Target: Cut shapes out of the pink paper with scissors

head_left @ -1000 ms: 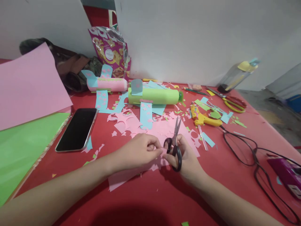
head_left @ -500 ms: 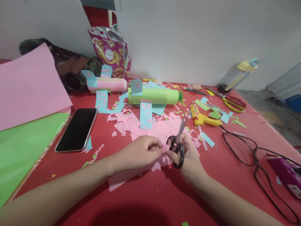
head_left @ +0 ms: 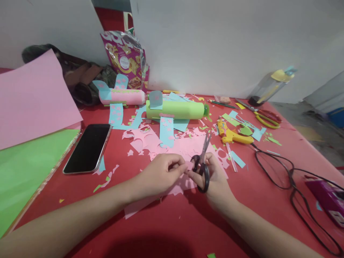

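Observation:
My right hand [head_left: 215, 177] grips black-handled scissors [head_left: 202, 161], blades pointing up and away. My left hand [head_left: 161, 173] is closed in a pinch on a small pink paper piece [head_left: 189, 166] right beside the scissor handles. Both hands hover over a sheet of pink paper [head_left: 188, 147] full of cut-outs on the red table [head_left: 166, 229]. Beyond lie a green paper-wrapped bottle plane [head_left: 176, 109] with blue wings and a pink bottle plane [head_left: 122, 96].
A phone [head_left: 88, 147] lies left, next to green [head_left: 24, 172] and pink [head_left: 32, 96] paper sheets. A yellow glue gun [head_left: 231, 134] with black cord [head_left: 290, 179], red-yellow scissors [head_left: 264, 117], a water bottle [head_left: 271, 86], a snack bag [head_left: 126, 59] and paper scraps surround.
The scissors tilted right, then swung back a little and moved lower; both hands shifted slightly while still working the small pink piece.

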`<action>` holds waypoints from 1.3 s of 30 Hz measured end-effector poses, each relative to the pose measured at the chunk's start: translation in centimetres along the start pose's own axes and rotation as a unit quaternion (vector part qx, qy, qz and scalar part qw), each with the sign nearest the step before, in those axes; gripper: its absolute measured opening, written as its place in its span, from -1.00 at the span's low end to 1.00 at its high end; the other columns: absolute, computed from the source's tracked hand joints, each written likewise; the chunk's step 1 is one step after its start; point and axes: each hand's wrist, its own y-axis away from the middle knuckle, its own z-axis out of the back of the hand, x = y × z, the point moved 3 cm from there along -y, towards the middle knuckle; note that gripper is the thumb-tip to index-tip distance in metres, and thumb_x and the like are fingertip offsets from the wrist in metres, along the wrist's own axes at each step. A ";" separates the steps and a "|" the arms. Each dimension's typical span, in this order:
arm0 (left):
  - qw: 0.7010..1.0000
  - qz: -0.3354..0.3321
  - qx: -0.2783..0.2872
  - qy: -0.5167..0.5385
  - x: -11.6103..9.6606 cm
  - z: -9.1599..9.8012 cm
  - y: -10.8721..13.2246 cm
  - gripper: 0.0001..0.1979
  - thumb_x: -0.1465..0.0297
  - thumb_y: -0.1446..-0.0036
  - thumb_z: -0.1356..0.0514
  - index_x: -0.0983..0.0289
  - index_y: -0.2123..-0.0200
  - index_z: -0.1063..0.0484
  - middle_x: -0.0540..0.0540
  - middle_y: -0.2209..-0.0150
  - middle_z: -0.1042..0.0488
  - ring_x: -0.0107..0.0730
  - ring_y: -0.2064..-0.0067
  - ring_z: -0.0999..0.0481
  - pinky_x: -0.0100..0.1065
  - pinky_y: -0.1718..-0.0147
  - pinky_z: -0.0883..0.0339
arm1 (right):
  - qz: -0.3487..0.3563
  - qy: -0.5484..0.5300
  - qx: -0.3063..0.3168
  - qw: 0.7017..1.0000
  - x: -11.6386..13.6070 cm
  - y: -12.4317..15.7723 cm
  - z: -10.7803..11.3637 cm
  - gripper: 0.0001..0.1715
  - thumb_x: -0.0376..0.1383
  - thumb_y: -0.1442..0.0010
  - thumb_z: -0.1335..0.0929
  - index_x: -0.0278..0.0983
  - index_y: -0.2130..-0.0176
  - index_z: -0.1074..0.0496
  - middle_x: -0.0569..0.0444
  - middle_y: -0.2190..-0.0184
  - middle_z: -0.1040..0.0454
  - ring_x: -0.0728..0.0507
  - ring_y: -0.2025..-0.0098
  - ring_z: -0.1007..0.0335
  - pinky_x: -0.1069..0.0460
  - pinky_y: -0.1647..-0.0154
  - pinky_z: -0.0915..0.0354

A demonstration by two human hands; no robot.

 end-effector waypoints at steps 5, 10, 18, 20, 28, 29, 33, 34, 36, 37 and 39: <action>0.998 -0.015 -0.053 0.028 -0.7 1.9 0.1 -0.76 0.36 -0.07 0.01 0.30 0.61 -0.16 -0.11 0.65 -0.11 -0.59 0.60 -0.14 -0.53 0.62 -0.04 | -0.031 -0.029 0.097 0.994 -0.5 0.2 -0.5 -0.54 -0.21 0.12 -0.42 -0.20 0.43 -0.03 0.24 0.49 -0.21 0.08 0.56 -0.17 0.12 0.56 -0.15; 0.994 -0.015 -0.108 0.012 -1.1 3.5 0.2 -0.77 0.33 -0.07 0.00 0.30 0.57 -0.21 -0.09 0.64 -0.11 -0.58 0.59 -0.13 -0.52 0.63 -0.04 | -0.042 -0.038 0.210 0.976 -1.1 0.5 -0.6 -0.52 -0.01 0.09 -0.36 -0.20 0.39 -0.05 0.18 0.44 -0.20 0.03 0.49 -0.17 0.06 0.49 -0.14; 0.994 -0.013 -0.104 -0.041 -1.3 3.4 0.3 -0.77 0.36 -0.06 -0.01 0.31 0.60 -0.20 -0.08 0.63 -0.10 -0.58 0.58 -0.09 -0.52 0.63 0.01 | -0.056 -0.063 0.266 0.960 -1.6 0.8 -0.5 -0.54 -0.03 0.06 -0.36 -0.20 0.35 -0.05 0.15 0.42 -0.21 0.01 0.45 -0.18 0.12 0.59 -0.01; 0.995 -0.011 -0.095 -0.042 -1.4 3.3 0.4 -0.76 0.36 -0.06 -0.01 0.30 0.62 -0.16 -0.10 0.65 -0.06 -0.59 0.60 -0.05 -0.52 0.64 0.03 | -0.057 -0.058 0.279 0.957 -1.5 0.9 -0.6 -0.54 -0.02 0.05 -0.34 -0.20 0.35 -0.05 0.16 0.46 -0.22 0.03 0.50 -0.12 0.13 0.61 0.03; 0.997 -0.019 -0.065 -0.044 -1.3 2.9 0.4 -0.77 0.35 -0.07 0.03 0.30 0.58 -0.21 -0.06 0.60 -0.17 -0.54 0.53 -0.17 -0.50 0.57 -0.07 | -0.051 -0.047 0.278 0.958 -1.2 1.0 -0.7 -0.56 0.00 0.04 -0.32 -0.20 0.33 -0.08 0.14 0.47 -0.24 0.03 0.52 -0.08 0.10 0.58 0.02; 0.997 -0.019 -0.064 -0.044 -1.3 2.9 0.4 -0.77 0.36 -0.06 0.03 0.30 0.59 -0.21 -0.06 0.60 -0.16 -0.54 0.54 -0.17 -0.50 0.57 -0.07 | -0.051 -0.048 0.279 0.958 -1.3 1.0 -0.7 -0.56 0.00 0.04 -0.32 -0.20 0.33 -0.09 0.14 0.47 -0.25 0.03 0.52 -0.08 0.10 0.58 0.02; 0.997 -0.018 -0.064 -0.037 -1.2 2.8 0.4 -0.78 0.38 -0.05 0.02 0.30 0.61 -0.18 -0.07 0.62 -0.12 -0.55 0.55 -0.15 -0.51 0.58 -0.06 | -0.050 -0.052 0.279 0.957 -1.5 1.0 -0.6 -0.57 0.00 0.04 -0.33 -0.20 0.33 -0.09 0.14 0.46 -0.25 0.02 0.50 -0.11 0.10 0.57 0.02; 0.997 -0.018 -0.064 -0.035 -1.2 2.8 0.4 -0.78 0.38 -0.05 0.01 0.30 0.61 -0.18 -0.07 0.63 -0.12 -0.55 0.55 -0.15 -0.51 0.58 -0.06 | -0.049 -0.054 0.279 0.958 -1.5 1.0 -0.6 -0.57 0.00 0.03 -0.32 -0.21 0.33 -0.10 0.14 0.46 -0.25 0.02 0.50 -0.12 0.10 0.57 0.02; 0.997 -0.018 -0.062 -0.029 -1.2 2.8 0.4 -0.77 0.38 -0.05 0.01 0.30 0.61 -0.17 -0.07 0.62 -0.13 -0.55 0.55 -0.16 -0.51 0.57 -0.07 | -0.049 -0.055 0.280 0.957 -1.4 1.0 -0.6 -0.57 0.00 0.03 -0.32 -0.21 0.33 -0.10 0.14 0.46 -0.25 0.02 0.49 -0.13 0.10 0.56 0.03; 0.998 -0.018 -0.061 -0.027 -1.1 2.8 0.4 -0.77 0.38 -0.06 0.01 0.30 0.61 -0.17 -0.07 0.62 -0.13 -0.55 0.55 -0.16 -0.51 0.57 -0.07 | -0.051 -0.054 0.281 0.957 -1.4 1.0 -0.6 -0.56 0.00 0.04 -0.32 -0.21 0.34 -0.09 0.14 0.46 -0.25 0.01 0.48 -0.14 0.10 0.56 0.02; 0.998 -0.020 -0.059 -0.024 -1.1 2.8 0.5 -0.77 0.38 -0.06 0.01 0.30 0.61 -0.18 -0.07 0.62 -0.15 -0.55 0.54 -0.17 -0.51 0.56 -0.08 | -0.054 -0.051 0.283 0.956 -1.4 1.0 -0.6 -0.56 0.01 0.04 -0.32 -0.21 0.33 -0.09 0.13 0.45 -0.24 0.00 0.46 -0.16 0.10 0.55 0.02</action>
